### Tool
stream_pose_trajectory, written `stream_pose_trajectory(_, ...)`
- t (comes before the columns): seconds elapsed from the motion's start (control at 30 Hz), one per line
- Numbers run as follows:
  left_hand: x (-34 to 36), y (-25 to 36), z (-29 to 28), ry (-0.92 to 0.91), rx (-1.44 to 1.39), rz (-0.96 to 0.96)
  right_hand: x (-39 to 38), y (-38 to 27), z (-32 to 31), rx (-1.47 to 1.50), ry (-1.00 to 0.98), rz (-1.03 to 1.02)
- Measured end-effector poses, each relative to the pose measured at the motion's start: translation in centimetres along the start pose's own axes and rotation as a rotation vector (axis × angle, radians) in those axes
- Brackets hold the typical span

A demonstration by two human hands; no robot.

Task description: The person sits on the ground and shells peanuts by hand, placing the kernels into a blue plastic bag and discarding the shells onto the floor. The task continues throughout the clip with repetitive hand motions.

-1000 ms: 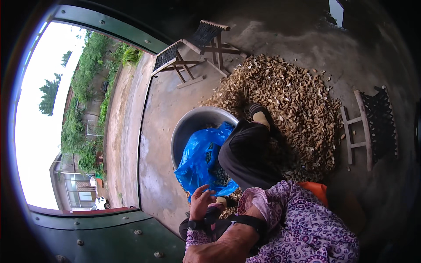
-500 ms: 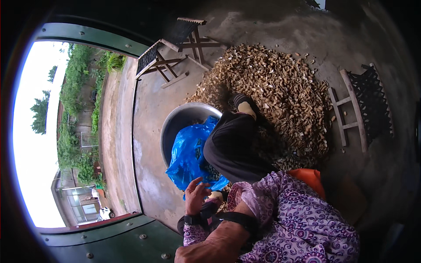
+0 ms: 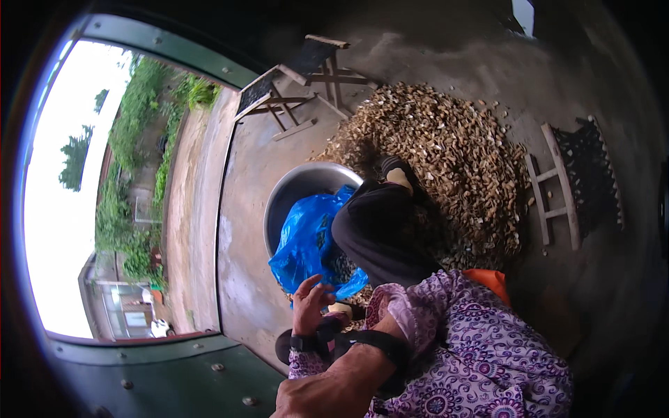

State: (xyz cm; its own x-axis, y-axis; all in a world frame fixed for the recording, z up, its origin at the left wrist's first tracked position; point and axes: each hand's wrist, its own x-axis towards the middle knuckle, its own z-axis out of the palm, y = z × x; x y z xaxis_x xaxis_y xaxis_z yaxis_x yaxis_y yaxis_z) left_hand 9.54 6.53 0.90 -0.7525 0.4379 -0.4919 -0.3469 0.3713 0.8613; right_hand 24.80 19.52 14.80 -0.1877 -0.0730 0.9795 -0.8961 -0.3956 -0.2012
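Observation:
My left hand (image 3: 311, 305), with a dark watch on its wrist, is raised near the front edge of a blue plastic bag (image 3: 300, 226). Its fingers are bent loosely and apart, and nothing shows in them. The bag lies in a wide metal basin (image 3: 270, 223) and hangs over its near rim, with small grey-green pieces inside. My right forearm, with its sleeve pushed up and a black band round it, crosses over the left arm. My right hand (image 3: 301, 398) rests at the left sleeve by the lower edge; its fingers are out of sight.
A broad pile of brown shells (image 3: 446, 153) covers the floor beyond my bent leg (image 3: 380, 230). Folding stools stand at the far left (image 3: 268, 97) and at the right (image 3: 557, 174). Something orange (image 3: 489, 284) lies by my side. A doorway opens outdoors on the left.
The view has turned a little, so the basin, stools and pile sit slightly further right. Both hands keep nearly the same pose.

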Motion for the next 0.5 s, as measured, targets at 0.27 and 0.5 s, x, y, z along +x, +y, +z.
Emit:
stream_pose_trajectory(0.27, -0.5, -0.4, -0.7, -0.016, -0.137, 0.106, -1.7, 1.9, 0.6, 0.024, -0.148, 0.331)
stream_pose_trajectory(0.5, -1.1, -0.8, -4.3, -0.015, -0.354, 0.242, -9.4, 3.6, -5.2, -0.123, -0.459, 1.177)
